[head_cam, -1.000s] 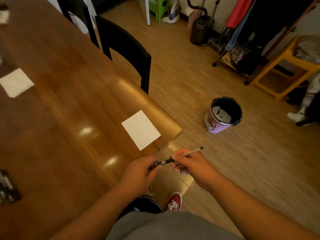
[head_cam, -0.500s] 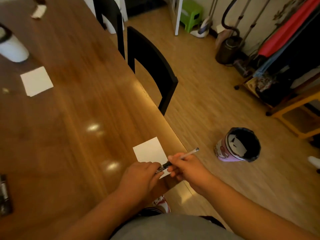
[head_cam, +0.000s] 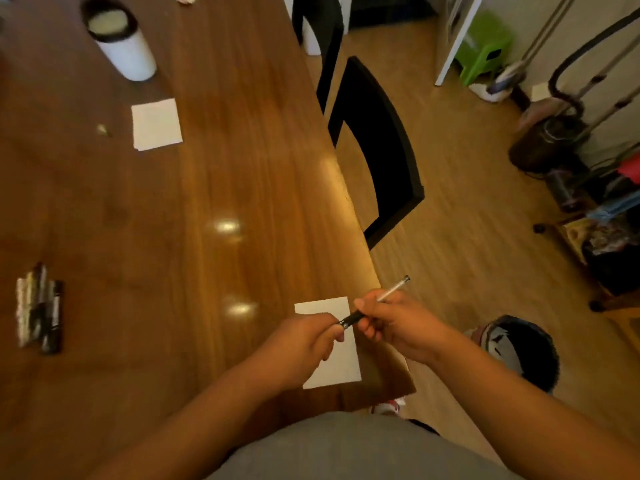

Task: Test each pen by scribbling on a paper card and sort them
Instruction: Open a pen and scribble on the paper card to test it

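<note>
A thin pen (head_cam: pixel 393 291) with a pale barrel and a dark lower section is gripped in my right hand (head_cam: pixel 398 322), its far end pointing up and right. My left hand (head_cam: pixel 304 344) pinches the pen's dark near end, which may be its cap. Both hands hover over a white paper card (head_cam: pixel 341 367) lying at the near right corner of the wooden table (head_cam: pixel 207 188). A second white card (head_cam: pixel 156 123) lies farther back on the left. A cluster of several pens (head_cam: pixel 40 308) lies at the table's left side.
A white cylindrical holder (head_cam: pixel 121 43) with a dark rim stands at the far left. Two black chairs (head_cam: pixel 381 147) line the table's right edge. A pink bin (head_cam: pixel 519 348) with a dark liner sits on the floor to the right. Clutter and a vacuum (head_cam: pixel 547 140) stand beyond.
My view has swung left and over the table, bringing the holder and pen cluster into sight. Both hands, still on the pen, now sit above the near card instead of off the table's edge.
</note>
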Demonstrator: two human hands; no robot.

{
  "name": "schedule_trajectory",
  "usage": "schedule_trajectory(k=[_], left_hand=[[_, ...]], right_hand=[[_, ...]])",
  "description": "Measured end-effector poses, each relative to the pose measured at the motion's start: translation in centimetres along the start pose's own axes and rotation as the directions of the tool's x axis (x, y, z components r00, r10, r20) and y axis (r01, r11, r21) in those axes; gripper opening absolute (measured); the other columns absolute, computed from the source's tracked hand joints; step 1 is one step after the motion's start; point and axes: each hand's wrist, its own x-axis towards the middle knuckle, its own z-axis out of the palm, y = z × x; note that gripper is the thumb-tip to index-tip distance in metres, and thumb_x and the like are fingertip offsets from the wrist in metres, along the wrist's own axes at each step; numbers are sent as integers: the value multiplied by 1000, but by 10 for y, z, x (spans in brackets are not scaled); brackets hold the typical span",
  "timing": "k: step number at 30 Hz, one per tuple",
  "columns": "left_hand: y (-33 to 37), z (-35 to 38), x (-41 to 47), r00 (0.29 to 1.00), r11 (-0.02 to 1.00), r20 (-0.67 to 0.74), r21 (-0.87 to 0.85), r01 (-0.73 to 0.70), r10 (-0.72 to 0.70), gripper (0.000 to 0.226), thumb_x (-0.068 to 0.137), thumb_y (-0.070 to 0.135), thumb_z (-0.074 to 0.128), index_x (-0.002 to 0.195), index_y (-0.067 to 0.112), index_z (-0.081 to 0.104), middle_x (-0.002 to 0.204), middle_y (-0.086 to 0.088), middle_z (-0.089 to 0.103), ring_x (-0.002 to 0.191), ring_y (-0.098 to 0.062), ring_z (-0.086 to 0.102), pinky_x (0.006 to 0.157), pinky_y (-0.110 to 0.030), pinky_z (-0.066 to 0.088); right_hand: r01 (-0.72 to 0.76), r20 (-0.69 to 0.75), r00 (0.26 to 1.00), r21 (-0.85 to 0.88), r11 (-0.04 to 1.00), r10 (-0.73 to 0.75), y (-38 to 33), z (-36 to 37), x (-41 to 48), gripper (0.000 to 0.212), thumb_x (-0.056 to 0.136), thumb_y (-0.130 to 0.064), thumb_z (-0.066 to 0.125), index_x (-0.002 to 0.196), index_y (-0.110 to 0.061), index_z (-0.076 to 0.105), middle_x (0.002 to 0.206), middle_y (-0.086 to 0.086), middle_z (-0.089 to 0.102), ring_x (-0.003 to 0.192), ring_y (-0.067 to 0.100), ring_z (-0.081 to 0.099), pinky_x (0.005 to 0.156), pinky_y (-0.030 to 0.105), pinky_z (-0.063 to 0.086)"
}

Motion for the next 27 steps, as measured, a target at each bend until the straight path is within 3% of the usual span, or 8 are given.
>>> schedule_trajectory(k=[5, 8, 10, 15, 17, 19, 24, 27], left_hand=[[6, 7, 5, 995, 942, -47, -330, 67, -87, 32, 103, 29, 38, 87, 22, 64, 61, 10, 54, 56, -1, 50, 56, -20, 45], [-11, 4, -3, 981, 870, -78, -480, 118, -176, 37, 103, 30, 37, 80, 27, 65, 59, 9, 53, 56, -7, 50, 58, -24, 45], [-31, -1, -12, 963, 869, -108, -465, 169, -245, 36, 103, 34, 37, 80, 31, 65, 62, 6, 57, 59, -11, 53, 60, -29, 48], [-61, 4, -11, 928, 940, -186, -179, 292, -323, 26, 101, 42, 38, 88, 36, 59, 80, 7, 66, 74, -7, 63, 67, -30, 53], [-63, 8, -3, 940, 959, -237, 82, 271, -246, 22, 101, 44, 38, 91, 37, 57, 84, 12, 62, 75, -4, 58, 64, -22, 46], [-65, 14, 3, 963, 933, -247, 308, 187, -112, 24, 100, 45, 38, 101, 32, 58, 95, 12, 60, 85, -4, 54, 72, -22, 47], [-78, 34, 10, 993, 813, 2, 573, -100, 121, 33, 100, 41, 42, 120, 21, 59, 147, 0, 43, 132, -16, 41, 106, -35, 39], [-87, 40, 12, 978, 743, 143, 635, -211, 155, 38, 100, 38, 43, 125, 15, 58, 156, -5, 30, 143, -22, 26, 114, -42, 29]], right_hand=[[-70, 104, 992, -31, 997, 73, -17, -17, 22, 15, 90, -20, 66, 77, -14, 69, 64, 4, 61, 55, 10, 57, 49, 18, 45], [-63, -94, 992, 205, 977, 84, -33, -57, 37, 13, 78, -22, 71, 77, -13, 61, 58, 1, 56, 47, 7, 52, 42, 16, 42], [-31, -208, 976, 182, 983, 69, -46, -81, 43, 13, 78, -24, 71, 78, -14, 62, 59, 0, 56, 47, 8, 52, 42, 17, 43], [-6, -208, 978, -160, 987, -28, -37, -66, 62, 23, 95, -27, 61, 75, -22, 72, 66, 1, 62, 61, 12, 57, 58, 25, 48], [19, -266, 959, -300, 954, -102, -24, -46, 66, 17, 95, -27, 61, 83, -19, 70, 69, 0, 65, 67, 15, 59, 62, 29, 50], [31, -299, 937, -444, 895, -181, -9, -25, 67, 12, 94, -27, 62, 84, -23, 69, 74, -2, 68, 72, 15, 64, 64, 30, 54], [104, -204, 930, -653, 750, -306, 26, 22, 65, 10, 92, -26, 62, 86, -34, 65, 80, -13, 65, 75, 6, 63, 60, 16, 48], [108, -162, 940, -693, 713, -301, 37, 35, 67, 12, 89, -23, 65, 83, -33, 60, 78, -12, 63, 72, 5, 61, 57, 12, 43]])
